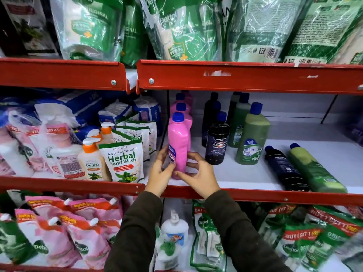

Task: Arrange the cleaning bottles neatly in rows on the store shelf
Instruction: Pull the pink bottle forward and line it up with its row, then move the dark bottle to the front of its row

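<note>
A pink bottle (179,138) with a blue cap stands upright at the front of a row of pink bottles on the white middle shelf (245,173). My left hand (160,173) and my right hand (199,173) both grip its lower part from either side. To the right stands a row of black bottles, its front one (217,142) upright and labelled Bactin. Further right a green bottle (252,134) heads a green row. One black bottle (284,169) and one green bottle (314,169) lie on their sides at the right.
Herbal hand wash pouches (122,161) and pump bottles (90,160) fill the shelf section to the left. Green refill bags (176,28) hang over the red rail above. Pink and green pouches crowd the lower shelf. Bare white shelf lies behind the fallen bottles.
</note>
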`<state>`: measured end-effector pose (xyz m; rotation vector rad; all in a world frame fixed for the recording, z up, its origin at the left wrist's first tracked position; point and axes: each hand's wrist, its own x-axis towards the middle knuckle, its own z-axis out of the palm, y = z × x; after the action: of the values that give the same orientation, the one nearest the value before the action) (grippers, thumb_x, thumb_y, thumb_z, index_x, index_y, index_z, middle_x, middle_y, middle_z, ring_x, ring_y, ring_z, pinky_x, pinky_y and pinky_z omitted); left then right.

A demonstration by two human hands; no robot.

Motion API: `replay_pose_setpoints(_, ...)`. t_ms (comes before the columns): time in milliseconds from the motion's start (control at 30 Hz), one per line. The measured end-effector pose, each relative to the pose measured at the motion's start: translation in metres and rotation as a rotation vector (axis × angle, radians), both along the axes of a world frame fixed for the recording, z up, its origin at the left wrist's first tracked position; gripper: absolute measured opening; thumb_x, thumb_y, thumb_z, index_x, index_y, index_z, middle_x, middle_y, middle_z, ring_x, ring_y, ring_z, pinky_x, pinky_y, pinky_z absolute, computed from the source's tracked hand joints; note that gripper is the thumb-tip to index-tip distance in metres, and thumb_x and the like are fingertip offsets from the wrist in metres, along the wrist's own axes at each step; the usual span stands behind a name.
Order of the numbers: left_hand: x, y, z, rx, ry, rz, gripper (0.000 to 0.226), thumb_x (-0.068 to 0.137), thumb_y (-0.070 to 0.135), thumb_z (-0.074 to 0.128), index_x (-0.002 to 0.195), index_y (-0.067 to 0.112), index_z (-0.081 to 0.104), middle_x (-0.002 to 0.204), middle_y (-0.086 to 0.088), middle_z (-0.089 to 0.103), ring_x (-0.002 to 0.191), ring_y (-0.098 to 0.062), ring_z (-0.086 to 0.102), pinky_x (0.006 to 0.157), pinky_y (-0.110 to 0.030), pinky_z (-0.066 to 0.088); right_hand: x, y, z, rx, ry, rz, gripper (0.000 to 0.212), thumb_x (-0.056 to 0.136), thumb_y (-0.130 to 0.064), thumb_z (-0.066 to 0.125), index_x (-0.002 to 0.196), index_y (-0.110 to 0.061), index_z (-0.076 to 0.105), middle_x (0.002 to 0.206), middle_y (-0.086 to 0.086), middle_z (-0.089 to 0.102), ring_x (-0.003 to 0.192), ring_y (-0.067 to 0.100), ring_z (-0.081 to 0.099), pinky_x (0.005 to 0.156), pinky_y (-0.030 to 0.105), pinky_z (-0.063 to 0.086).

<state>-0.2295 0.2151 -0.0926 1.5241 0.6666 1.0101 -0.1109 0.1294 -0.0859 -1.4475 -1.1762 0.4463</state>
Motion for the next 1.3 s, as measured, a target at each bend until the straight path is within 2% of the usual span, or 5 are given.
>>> replay_pose_setpoints(267,0.002,0.0,0.0,-0.093,-0.096,0.186,0.043,0.088,-0.013,0.036,0.115,0.017,0.049,0.116,-0.006,0.059,0.111,-0.022,0.057,0.096,-0.04,0.051,0.003,0.004,0.0,-0.047,0.009,0.009,0.046,0.087,-0.002,0.068,0.127,-0.01,0.047,0.123,0.004,0.063,0.105,0.001,0.063,0.09,0.011,0.052)
replay_pose_setpoints(567,0.002,-0.009,0.003,-0.016,-0.037,0.215,0.036,0.091,-0.009,0.04,0.115,0.017,0.047,0.113,-0.003,0.058,0.1,-0.008,0.059,0.078,-0.017,0.052,0.005,0.001,0.003,-0.038,0.028,0.009,0.049,0.088,0.002,0.065,0.134,-0.01,0.049,0.125,0.003,0.062,0.111,0.008,0.06,0.103,0.031,0.053)
replay_pose_setpoints(933,0.03,-0.075,-0.002,0.244,-0.211,0.605,0.036,0.089,-0.004,0.053,0.122,0.006,0.049,0.127,-0.009,0.05,0.108,-0.002,0.055,0.09,-0.013,0.049,0.045,-0.067,0.002,0.237,0.199,-0.253,0.042,0.089,-0.001,0.065,0.125,-0.023,0.062,0.128,-0.003,0.067,0.124,0.009,0.06,0.112,0.031,0.045)
replay_pose_setpoints(1167,0.122,-0.133,0.003,0.36,-0.07,0.287,0.032,0.087,0.005,0.053,0.116,0.017,0.055,0.114,0.0,0.056,0.096,-0.023,0.054,0.085,-0.031,0.045,0.133,-0.133,0.014,0.215,0.02,-0.596,0.036,0.091,0.001,0.058,0.122,-0.013,0.066,0.125,0.007,0.069,0.12,0.018,0.063,0.108,0.034,0.048)
replay_pose_setpoints(1300,0.185,-0.152,0.012,0.247,0.077,0.03,0.029,0.092,0.01,0.056,0.12,0.019,0.058,0.121,-0.005,0.062,0.097,-0.018,0.062,0.079,-0.028,0.053,0.185,-0.16,0.023,-0.138,-0.176,-0.77,0.039,0.087,0.007,0.048,0.122,-0.001,0.065,0.121,0.026,0.068,0.115,0.04,0.063,0.102,0.037,0.044)
